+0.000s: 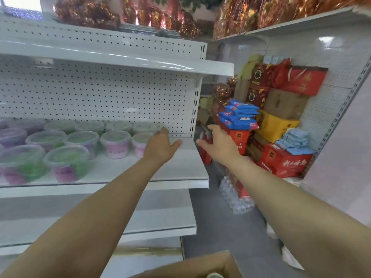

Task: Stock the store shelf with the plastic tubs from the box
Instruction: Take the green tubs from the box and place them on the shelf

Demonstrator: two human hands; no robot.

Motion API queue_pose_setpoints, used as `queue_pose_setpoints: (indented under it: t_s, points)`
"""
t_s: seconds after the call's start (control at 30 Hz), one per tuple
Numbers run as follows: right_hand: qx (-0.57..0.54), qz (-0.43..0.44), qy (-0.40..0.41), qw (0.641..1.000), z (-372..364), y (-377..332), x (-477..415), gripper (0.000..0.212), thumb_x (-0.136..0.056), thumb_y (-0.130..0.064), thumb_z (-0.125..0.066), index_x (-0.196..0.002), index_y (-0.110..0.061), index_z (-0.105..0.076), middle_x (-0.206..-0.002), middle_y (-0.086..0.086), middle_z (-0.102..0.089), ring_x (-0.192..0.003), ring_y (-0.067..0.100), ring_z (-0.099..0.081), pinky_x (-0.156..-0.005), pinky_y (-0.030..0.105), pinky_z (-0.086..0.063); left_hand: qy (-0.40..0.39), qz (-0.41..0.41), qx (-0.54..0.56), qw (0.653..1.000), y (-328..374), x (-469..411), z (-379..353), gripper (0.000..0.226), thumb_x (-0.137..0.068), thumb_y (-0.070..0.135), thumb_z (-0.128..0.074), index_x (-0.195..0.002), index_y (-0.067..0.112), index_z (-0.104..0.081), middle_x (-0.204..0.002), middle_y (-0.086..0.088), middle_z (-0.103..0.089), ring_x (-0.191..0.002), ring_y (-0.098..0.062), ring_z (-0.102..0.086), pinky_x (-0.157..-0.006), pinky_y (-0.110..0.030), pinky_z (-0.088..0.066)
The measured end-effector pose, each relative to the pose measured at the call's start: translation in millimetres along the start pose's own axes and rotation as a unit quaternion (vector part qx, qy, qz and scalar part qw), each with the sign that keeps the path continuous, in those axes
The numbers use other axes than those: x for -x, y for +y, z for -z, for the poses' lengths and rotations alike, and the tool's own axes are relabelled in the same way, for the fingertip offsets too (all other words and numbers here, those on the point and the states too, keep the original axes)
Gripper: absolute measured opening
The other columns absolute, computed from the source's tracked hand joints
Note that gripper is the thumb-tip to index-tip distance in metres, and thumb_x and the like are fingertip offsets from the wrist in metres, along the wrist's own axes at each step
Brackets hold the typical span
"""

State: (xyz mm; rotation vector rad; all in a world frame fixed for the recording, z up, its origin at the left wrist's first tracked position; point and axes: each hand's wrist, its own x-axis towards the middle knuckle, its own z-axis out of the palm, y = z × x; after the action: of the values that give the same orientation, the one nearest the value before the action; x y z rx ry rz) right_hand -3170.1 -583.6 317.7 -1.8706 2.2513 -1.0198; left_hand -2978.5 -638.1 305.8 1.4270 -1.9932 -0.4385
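Round plastic tubs (115, 144) with clear lids and pink and green fill stand in rows on the white metal shelf (180, 163). Left hand (160, 146) is just beside the end tub (140, 145), fingers loose, thumb splayed, gripping nothing. Right hand (218, 143) is spread open past the shelf end. Brown cardboard box (200, 264) sits low in view.

The brown cardboard box (192, 265) was cut off by the bottom edge; the left hand (160, 147) hid part of a clear-lidded pink plastic tub (140, 144).
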Motion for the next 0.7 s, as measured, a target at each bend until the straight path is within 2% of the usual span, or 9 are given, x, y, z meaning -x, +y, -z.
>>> queue_pose_setpoints:
  t_s: [0.17,0.37,0.47,0.57,0.7]
  points:
    - [0.027,-0.017,0.011,0.999,65.0,55.0,43.7,0.067,-0.088,-0.056,-0.062,-0.139,-0.019,-0.042,-0.135,0.010,-0.057,-0.123,0.030,-0.055,-0.095,0.037,-0.046,-0.005,-0.022,0.007,1.000,69.3,44.7,-42.0,0.059,-0.088,0.052,-0.057,-0.127,0.008,-0.050,-0.125,-0.015,-0.058,-0.115,-0.034,-0.054,-0.093,-0.039,-0.045]
    - [0.019,-0.069,0.002,0.997,91.8,122.6,85.3,0.059,-0.091,-0.053,-0.058,-0.135,-0.017,-0.047,-0.131,0.009,-0.061,-0.119,0.030,-0.058,-0.097,0.038,-0.047,-0.043,-0.025,0.007,0.999,110.5,82.5,-98.1,0.053,-0.090,0.055,-0.051,-0.120,0.011,-0.055,-0.119,-0.012,-0.063,-0.110,-0.033,-0.058,-0.088,-0.037,-0.046]
    - [0.001,-0.106,-0.019,0.994,81.9,156.9,105.0,0.060,-0.091,-0.054,-0.058,-0.136,-0.015,-0.048,-0.131,0.010,-0.060,-0.120,0.031,-0.057,-0.092,0.034,-0.043,-0.088,-0.009,0.000,0.996,106.3,95.7,-134.0,0.054,-0.091,0.058,-0.046,-0.115,0.011,-0.057,-0.111,-0.013,-0.066,-0.104,-0.032,-0.060,-0.086,-0.038,-0.049]
    - [0.000,-0.146,-0.055,0.988,56.2,190.3,130.6,0.057,-0.090,-0.057,-0.057,-0.129,-0.016,-0.053,-0.118,0.010,-0.064,-0.112,0.033,-0.060,-0.081,0.031,-0.041,-0.152,0.019,-0.009,0.988,87.3,113.0,-174.0,0.054,-0.092,0.058,-0.044,-0.111,0.009,-0.059,-0.109,-0.014,-0.065,-0.103,-0.033,-0.059,-0.085,-0.037,-0.047]
    - [-0.017,-0.216,-0.115,0.970,3.4,229.6,178.5,0.062,-0.093,-0.051,-0.057,-0.138,-0.010,-0.048,-0.129,0.012,-0.061,-0.123,0.032,-0.056,-0.098,0.035,-0.042,-0.244,0.049,-0.029,0.968,42.9,143.1,-234.9,0.055,-0.094,0.056,-0.042,-0.105,0.006,-0.062,-0.108,-0.018,-0.067,-0.105,-0.036,-0.060,-0.086,-0.037,-0.046]
